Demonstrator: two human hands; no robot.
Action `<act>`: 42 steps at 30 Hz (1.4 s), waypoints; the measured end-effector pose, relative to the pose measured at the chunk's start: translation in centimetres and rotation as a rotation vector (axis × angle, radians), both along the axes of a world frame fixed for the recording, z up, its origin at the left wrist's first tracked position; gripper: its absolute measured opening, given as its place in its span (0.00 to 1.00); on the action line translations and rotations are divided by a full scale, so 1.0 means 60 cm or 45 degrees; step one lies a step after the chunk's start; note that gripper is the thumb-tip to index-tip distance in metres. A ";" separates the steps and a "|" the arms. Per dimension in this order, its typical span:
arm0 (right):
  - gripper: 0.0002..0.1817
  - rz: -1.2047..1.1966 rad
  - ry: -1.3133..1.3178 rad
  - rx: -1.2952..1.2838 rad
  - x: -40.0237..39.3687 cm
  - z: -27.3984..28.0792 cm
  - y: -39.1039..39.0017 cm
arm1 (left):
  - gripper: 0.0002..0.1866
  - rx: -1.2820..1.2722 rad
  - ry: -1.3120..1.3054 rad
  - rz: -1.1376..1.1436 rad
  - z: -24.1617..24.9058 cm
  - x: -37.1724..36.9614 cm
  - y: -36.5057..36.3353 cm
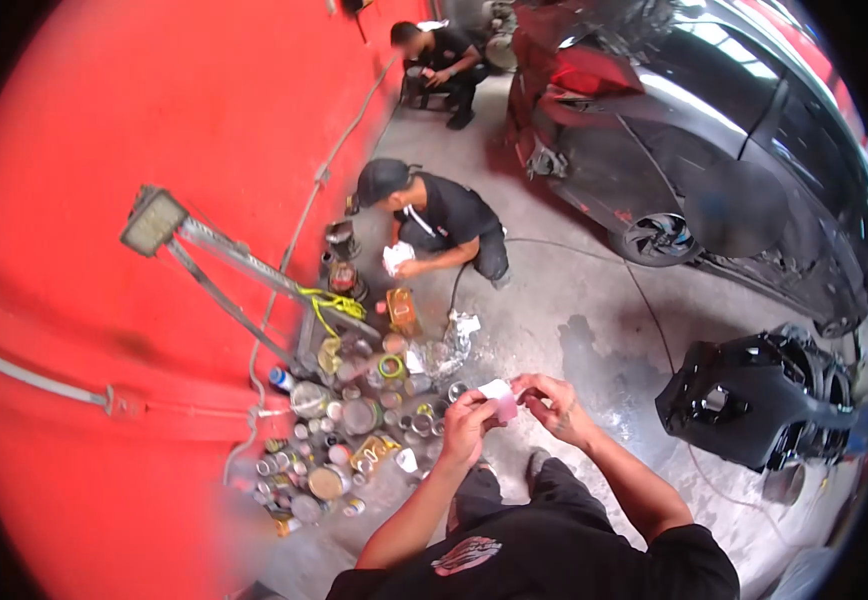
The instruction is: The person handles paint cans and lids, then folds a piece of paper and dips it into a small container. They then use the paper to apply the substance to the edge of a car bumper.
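Observation:
In front of my torso, a small folded sheet [498, 397], white on top and pink below, is held up between both hands. It looks like paper or sandpaper; the exact kind cannot be made out. My left hand [465, 426] is closed on its left side, fingers along the edge. At its right edge, the thumb and fingers of my right hand [560, 410] are pinched together against the sheet. Below and to the left of my hands stand many cans and jars [361, 414] on the floor.
A crouching person in a cap [444, 215] holds white material; another person [444, 65] crouches farther back. A dark car [694, 150] stands at right, with a black bumper [754, 400] on the floor. A lamp stand [244, 262] leans by the red wall [154, 330]. A hose [651, 310] crosses the floor.

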State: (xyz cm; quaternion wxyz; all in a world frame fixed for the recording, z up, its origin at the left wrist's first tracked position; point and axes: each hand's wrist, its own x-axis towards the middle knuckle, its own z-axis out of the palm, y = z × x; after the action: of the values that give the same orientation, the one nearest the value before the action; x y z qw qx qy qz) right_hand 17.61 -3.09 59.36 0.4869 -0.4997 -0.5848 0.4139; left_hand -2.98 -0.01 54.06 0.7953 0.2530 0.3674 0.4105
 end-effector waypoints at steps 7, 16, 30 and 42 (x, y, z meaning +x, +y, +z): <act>0.16 -0.226 -0.044 -0.126 0.021 0.094 -0.112 | 0.11 0.297 0.004 -0.139 0.060 0.070 -0.037; 0.08 -0.622 0.041 -0.241 0.063 0.093 -0.251 | 0.10 0.576 0.149 -0.148 0.093 0.164 -0.186; 0.13 -0.676 0.262 -0.107 0.115 0.100 -0.386 | 0.08 0.625 0.250 -0.084 0.151 0.206 -0.329; 0.15 -0.667 -0.477 0.540 0.164 0.138 -0.421 | 0.09 0.515 -0.027 -0.293 0.190 0.247 -0.330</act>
State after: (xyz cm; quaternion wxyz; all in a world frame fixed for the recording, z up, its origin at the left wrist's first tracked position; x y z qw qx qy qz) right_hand 27.44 -28.34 67.63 0.5535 -0.5874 -0.5886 0.0470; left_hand 11.87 -19.81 65.43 0.7738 0.4431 0.2382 0.3850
